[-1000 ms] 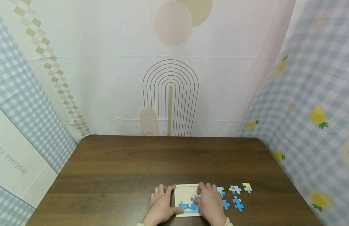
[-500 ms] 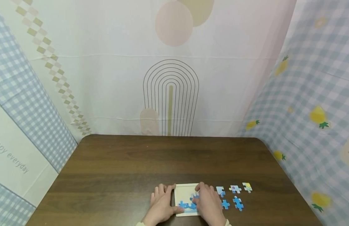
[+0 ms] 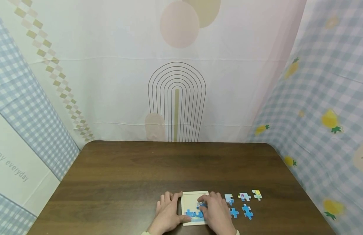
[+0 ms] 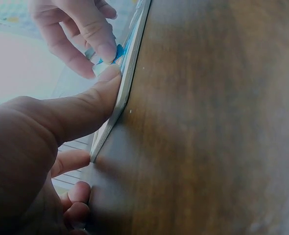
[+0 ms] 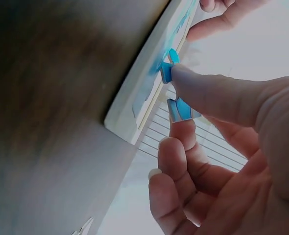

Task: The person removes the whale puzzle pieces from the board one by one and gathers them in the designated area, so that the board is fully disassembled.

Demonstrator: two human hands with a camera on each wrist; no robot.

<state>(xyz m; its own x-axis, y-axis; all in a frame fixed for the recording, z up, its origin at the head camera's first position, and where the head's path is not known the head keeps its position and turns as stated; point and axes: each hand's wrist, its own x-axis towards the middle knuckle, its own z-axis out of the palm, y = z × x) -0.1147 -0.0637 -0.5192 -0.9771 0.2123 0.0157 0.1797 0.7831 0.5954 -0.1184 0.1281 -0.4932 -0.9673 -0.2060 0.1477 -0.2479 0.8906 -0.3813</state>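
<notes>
A shallow light-coloured puzzle tray (image 3: 189, 198) lies near the table's front edge in the head view. Blue jigsaw pieces (image 3: 194, 214) sit along its lower part. My left hand (image 3: 166, 212) rests at the tray's left side, thumb laid over the lower rim and index fingertip touching the upper left corner. Over the tray's right part, my right hand (image 3: 218, 213) pinches a blue jigsaw piece (image 5: 181, 109) between thumb and fingers. In the right wrist view that piece is tilted close over the tray, and the thumb hides its middle.
To the right of the tray lie several loose jigsaw pieces, among them a blue one (image 3: 247, 211), a white one with a pink swirl (image 3: 244, 196) and a yellow-patterned one (image 3: 257, 195). Patterned cloth (image 3: 125, 98) hangs behind the brown table (image 3: 140, 169).
The right hand's index finger has drawn down and left, and the hand has shifted slightly left, uncovering more of the tray's upper right edge. My left hand stays in place.
</notes>
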